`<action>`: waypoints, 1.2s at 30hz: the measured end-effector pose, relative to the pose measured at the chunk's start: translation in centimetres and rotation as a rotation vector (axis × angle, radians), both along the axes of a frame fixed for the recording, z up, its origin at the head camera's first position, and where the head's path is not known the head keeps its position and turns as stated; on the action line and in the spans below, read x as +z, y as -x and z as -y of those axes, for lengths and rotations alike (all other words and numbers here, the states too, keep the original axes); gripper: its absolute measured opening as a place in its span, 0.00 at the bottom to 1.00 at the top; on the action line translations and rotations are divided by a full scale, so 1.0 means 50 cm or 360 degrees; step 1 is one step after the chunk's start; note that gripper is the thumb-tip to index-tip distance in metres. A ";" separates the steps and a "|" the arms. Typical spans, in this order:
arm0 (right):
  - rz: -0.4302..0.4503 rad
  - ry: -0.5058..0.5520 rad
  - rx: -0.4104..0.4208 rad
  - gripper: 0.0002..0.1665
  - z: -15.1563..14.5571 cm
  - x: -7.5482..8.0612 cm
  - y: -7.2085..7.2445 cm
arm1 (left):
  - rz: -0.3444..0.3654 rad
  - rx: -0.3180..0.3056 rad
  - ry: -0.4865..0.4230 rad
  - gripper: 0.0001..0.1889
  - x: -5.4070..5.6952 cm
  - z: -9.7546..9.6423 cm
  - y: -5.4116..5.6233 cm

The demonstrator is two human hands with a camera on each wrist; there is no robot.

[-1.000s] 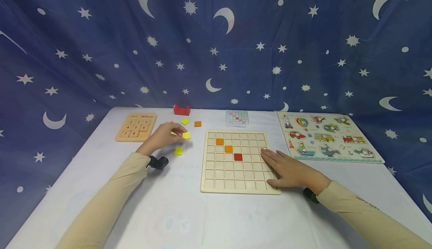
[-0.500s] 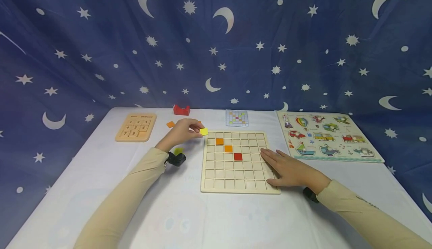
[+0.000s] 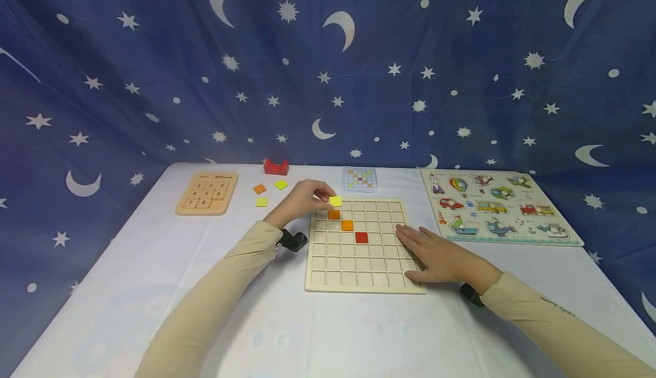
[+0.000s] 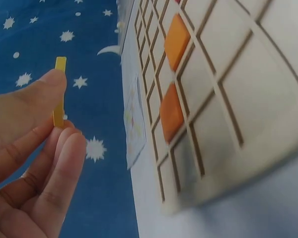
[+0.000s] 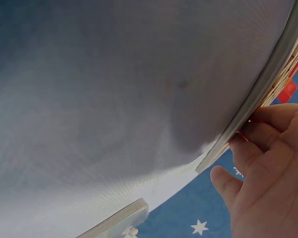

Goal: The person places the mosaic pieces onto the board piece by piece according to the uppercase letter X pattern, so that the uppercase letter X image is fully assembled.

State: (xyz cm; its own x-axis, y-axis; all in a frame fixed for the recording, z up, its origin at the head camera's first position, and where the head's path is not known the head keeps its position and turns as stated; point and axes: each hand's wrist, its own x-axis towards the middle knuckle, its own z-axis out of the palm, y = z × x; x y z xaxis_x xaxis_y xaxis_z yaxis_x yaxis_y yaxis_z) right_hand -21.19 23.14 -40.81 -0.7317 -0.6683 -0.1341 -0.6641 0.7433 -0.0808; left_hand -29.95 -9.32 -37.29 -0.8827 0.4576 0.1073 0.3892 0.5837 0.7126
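Observation:
A yellow square tile [image 3: 335,201] is pinched between the thumb and fingers of my left hand [image 3: 309,196], above the far-left part of a wooden grid board [image 3: 365,290]. In the left wrist view this tile [image 4: 59,113] appears edge-on, apart from the board. On the board, two orange tiles, a farther one [image 3: 334,214] and a nearer one [image 3: 347,225], run diagonally toward a red tile [image 3: 361,237]. My right hand [image 3: 442,257] rests with fingers extended on the board's right edge; the right wrist view shows its fingertips [image 5: 243,148] at that edge.
Left of the board lie an orange tile [image 3: 259,188] and two yellow tiles, one farther [image 3: 281,184] and one nearer [image 3: 262,202]. Behind stand a red holder [image 3: 276,167] and a pattern card [image 3: 360,187]. A number puzzle [image 3: 228,201] lies left, a vehicle puzzle [image 3: 507,237] right.
My left hand has carried the yellow tile rightward from the loose tiles to above the board's far-left part. The right hand has stayed at the board's edge.

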 end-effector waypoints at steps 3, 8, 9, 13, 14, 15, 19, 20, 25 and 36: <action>-0.0006 0.0013 0.0006 0.51 -0.001 0.001 -0.001 | 0.0031 -0.0032 -0.0013 0.14 -0.002 -0.018 0.002; -0.0015 0.0038 0.0024 0.51 -0.001 0.001 -0.001 | 0.0058 -0.0099 0.0007 0.13 -0.007 -0.045 0.002; -0.0018 0.0037 0.0029 0.51 -0.001 0.001 -0.001 | 0.0061 -0.0114 0.0018 0.14 -0.008 -0.050 0.002; -0.0027 0.0019 0.0036 0.50 -0.002 0.000 0.000 | 0.0087 -0.0150 0.0031 0.14 -0.014 -0.070 0.002; -0.0028 0.0018 0.0038 0.50 -0.002 0.001 0.000 | 0.0091 -0.0154 0.0031 0.14 -0.015 -0.074 0.002; -0.0030 0.0017 0.0038 0.50 -0.002 0.001 0.001 | 0.0099 -0.0160 0.0028 0.14 -0.016 -0.078 0.001; -0.0021 0.0022 0.0028 0.51 -0.001 0.002 0.000 | 0.0137 -0.0174 0.0016 0.13 -0.017 -0.090 -0.004; -0.0018 0.0025 0.0024 0.51 -0.001 0.002 0.000 | 0.0143 -0.0179 0.0014 0.13 -0.017 -0.092 -0.005; -0.0019 0.0024 0.0012 0.51 0.000 0.003 -0.001 | 0.0152 -0.0183 0.0017 0.13 -0.017 -0.100 -0.008; -0.0083 -0.0051 0.0016 0.42 0.005 0.012 0.003 | 0.0153 -0.0211 0.0034 0.13 -0.028 -0.115 0.003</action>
